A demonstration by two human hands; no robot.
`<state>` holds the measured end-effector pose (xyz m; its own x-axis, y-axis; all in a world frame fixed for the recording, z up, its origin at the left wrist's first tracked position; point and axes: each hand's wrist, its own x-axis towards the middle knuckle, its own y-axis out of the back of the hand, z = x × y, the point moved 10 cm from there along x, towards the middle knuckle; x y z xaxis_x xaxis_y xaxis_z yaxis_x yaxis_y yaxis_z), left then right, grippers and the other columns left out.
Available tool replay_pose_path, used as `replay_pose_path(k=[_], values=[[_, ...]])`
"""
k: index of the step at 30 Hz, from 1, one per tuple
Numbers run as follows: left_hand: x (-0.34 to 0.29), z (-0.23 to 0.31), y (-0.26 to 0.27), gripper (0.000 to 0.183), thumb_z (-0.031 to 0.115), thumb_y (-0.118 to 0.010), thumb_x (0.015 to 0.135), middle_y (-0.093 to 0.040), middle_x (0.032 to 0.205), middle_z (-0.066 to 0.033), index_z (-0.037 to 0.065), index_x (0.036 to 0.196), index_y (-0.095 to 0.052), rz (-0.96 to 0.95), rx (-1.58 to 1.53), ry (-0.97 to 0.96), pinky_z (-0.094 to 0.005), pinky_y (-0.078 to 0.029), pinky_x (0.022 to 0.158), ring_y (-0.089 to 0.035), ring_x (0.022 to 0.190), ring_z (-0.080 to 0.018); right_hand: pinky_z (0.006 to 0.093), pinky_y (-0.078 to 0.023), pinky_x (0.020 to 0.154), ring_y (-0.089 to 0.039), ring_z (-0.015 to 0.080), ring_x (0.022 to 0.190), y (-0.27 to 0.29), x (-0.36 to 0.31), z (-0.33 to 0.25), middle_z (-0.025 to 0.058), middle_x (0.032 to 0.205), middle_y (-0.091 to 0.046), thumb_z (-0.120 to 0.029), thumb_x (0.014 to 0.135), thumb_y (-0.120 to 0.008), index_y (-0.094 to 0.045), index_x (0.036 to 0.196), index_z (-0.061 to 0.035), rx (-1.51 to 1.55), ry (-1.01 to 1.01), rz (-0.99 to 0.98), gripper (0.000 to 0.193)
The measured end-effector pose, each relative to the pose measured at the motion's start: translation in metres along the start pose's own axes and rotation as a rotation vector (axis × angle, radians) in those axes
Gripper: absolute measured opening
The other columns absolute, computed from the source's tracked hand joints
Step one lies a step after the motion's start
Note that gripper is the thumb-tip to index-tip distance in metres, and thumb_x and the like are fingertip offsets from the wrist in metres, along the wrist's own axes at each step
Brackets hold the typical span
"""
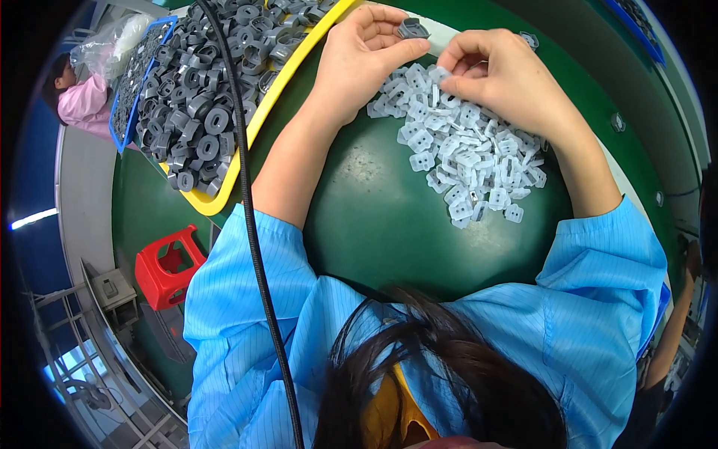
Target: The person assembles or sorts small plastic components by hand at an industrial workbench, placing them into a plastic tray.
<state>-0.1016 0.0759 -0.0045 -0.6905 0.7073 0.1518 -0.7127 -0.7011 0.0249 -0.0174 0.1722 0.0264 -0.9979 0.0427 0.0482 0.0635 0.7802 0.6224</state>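
Between the thumb and fingers of my left hand (355, 63) is a small dark grey plastic housing (413, 29), held above the far side of the table. My right hand (505, 78) is close beside it, thumb and fingertips pinched on a small translucent white plastic plate (438, 73). Below both hands spreads a loose pile of the same kind of white plates (449, 150), squarish with small holes. The two held pieces are apart from each other.
A yellow-rimmed bin (212, 203) heaped with grey ring-shaped housings stands at my left, a blue tray (120, 142) of small parts beyond it. A black cable (243, 150) hangs across the view. A red stool (161, 280) stands lower left. Another person in pink (86, 105) sits far left.
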Motion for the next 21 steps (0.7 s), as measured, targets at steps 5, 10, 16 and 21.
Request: replay_pose_path(k=[5, 10, 16, 21], values=[[-0.004, 0.023, -0.015, 0.037, -0.005, -0.069, 0.078, -0.063, 0.1, -0.0113, -0.004, 0.111, -0.051, 0.029, 0.026, -0.072, -0.0258, -0.051, 0.084, -0.063, 0.094, -0.0151, 0.0189, -0.044, 0.06, -0.055, 0.0043, 0.064, 0.023, 0.006, 0.023, 0.001, 0.071, -0.061, -0.007, 0.08, -0.066, -0.062, 0.087, 0.0003, 0.266, -0.084, 0.041, 0.011], [-0.009, 0.032, -0.013, 0.032, -0.003, -0.071, 0.076, -0.065, 0.095, -0.0116, -0.006, 0.104, -0.054, 0.059, 0.115, -0.197, -0.0265, -0.056, 0.078, -0.065, 0.089, -0.015, 0.0195, -0.043, 0.058, -0.055, 0.0038, 0.065, 0.035, 0.001, -0.005, 0.0003, 0.07, -0.062, -0.013, 0.081, -0.07, -0.069, 0.092, 0.0001, 0.036, 0.047, 0.189, 0.017], [-0.008, 0.031, -0.014, 0.031, -0.002, -0.072, 0.075, -0.065, 0.093, -0.0105, -0.005, 0.101, -0.056, 0.112, 0.128, -0.262, -0.0268, -0.056, 0.077, -0.065, 0.085, -0.014, 0.021, -0.045, 0.062, -0.057, 0.0053, 0.069, 0.034, 0.003, 0.011, 0.0012, 0.074, -0.065, -0.018, 0.083, -0.07, -0.07, 0.091, 0.0006, 0.203, -0.033, 0.217, 0.02], [-0.014, 0.041, -0.017, 0.03, -0.002, -0.073, 0.073, -0.066, 0.09, -0.011, -0.004, 0.098, -0.057, 0.116, 0.235, -0.356, -0.0273, -0.057, 0.075, -0.067, 0.083, -0.0142, 0.021, -0.046, 0.067, -0.057, 0.006, 0.072, 0.024, 0.007, 0.003, 0.0015, 0.079, -0.066, -0.019, 0.084, -0.07, -0.07, 0.092, -0.0006, 0.198, 0.061, 0.175, 0.02]])
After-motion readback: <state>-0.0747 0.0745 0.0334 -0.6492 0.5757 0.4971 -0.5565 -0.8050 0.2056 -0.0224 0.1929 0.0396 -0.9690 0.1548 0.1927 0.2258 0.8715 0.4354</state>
